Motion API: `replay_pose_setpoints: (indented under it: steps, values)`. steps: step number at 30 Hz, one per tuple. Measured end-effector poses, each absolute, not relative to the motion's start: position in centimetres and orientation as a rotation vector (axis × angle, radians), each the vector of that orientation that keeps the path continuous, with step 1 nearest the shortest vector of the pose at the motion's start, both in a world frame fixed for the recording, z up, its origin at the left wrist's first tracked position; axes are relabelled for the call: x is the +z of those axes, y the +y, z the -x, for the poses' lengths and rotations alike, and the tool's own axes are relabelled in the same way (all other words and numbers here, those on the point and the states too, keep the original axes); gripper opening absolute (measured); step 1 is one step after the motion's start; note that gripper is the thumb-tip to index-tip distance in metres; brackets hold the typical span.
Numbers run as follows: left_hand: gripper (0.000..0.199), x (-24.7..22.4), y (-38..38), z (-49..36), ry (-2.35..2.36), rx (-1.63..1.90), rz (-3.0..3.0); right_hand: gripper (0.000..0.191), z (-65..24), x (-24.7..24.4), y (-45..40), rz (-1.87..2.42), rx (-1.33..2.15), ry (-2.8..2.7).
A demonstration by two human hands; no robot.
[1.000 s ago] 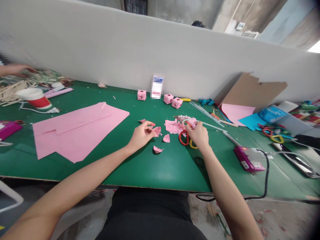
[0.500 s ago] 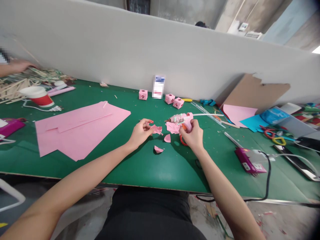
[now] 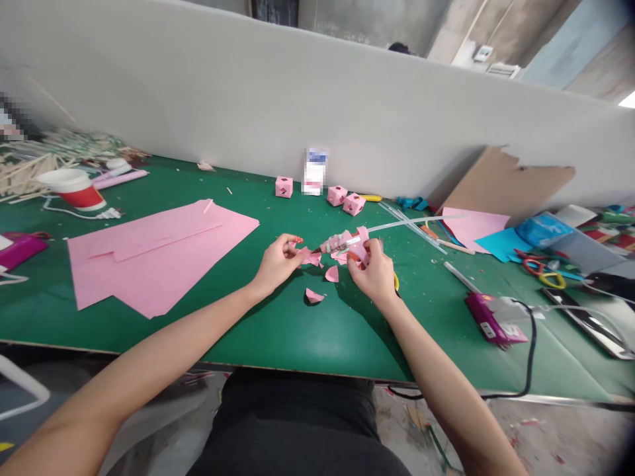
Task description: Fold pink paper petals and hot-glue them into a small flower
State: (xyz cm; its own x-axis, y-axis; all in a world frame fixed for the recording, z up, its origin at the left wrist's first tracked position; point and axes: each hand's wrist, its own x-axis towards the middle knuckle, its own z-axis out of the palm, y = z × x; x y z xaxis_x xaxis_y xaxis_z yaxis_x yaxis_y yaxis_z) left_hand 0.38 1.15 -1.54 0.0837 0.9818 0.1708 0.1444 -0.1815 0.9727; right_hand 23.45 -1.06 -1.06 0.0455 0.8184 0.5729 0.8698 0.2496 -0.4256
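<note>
My left hand [image 3: 278,260] pinches a small folded piece of pink paper [image 3: 311,258] just above the green table. In my right hand [image 3: 376,272] is a pink hot glue gun [image 3: 347,243], its nozzle pointing left and touching or nearly touching that paper. A long clear glue stick [image 3: 417,221] sticks out of the gun's back end. Pink paper scraps lie under the gun, partly hidden by it, along with scissors whose yellow handle [image 3: 396,281] shows beside my right wrist. Closer to me rest a rounded pink scrap [image 3: 332,274] and a curled pink scrap [image 3: 313,296].
Large pink paper sheets [image 3: 159,264] cover the left. Three pink paper cubes [image 3: 284,187] stand near the partition. A paper cup [image 3: 74,190] and wooden sticks sit far left. On the right are a magenta power strip [image 3: 491,319], a phone [image 3: 588,320] and leaning cardboard [image 3: 501,182].
My right hand has brought the glue gun left and slightly down, its nozzle now at the paper in my left hand. Another person's hand at the far left has left the view.
</note>
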Motion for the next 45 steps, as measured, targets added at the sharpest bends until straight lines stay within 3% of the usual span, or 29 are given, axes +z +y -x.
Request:
replay_pose_setpoints:
  steps: [45]
  values:
    - [0.029,-1.77,1.29,-0.22,1.179,1.236,-1.573,0.031,-22.93,-0.94,-1.74,1.688,-0.364,-1.751]
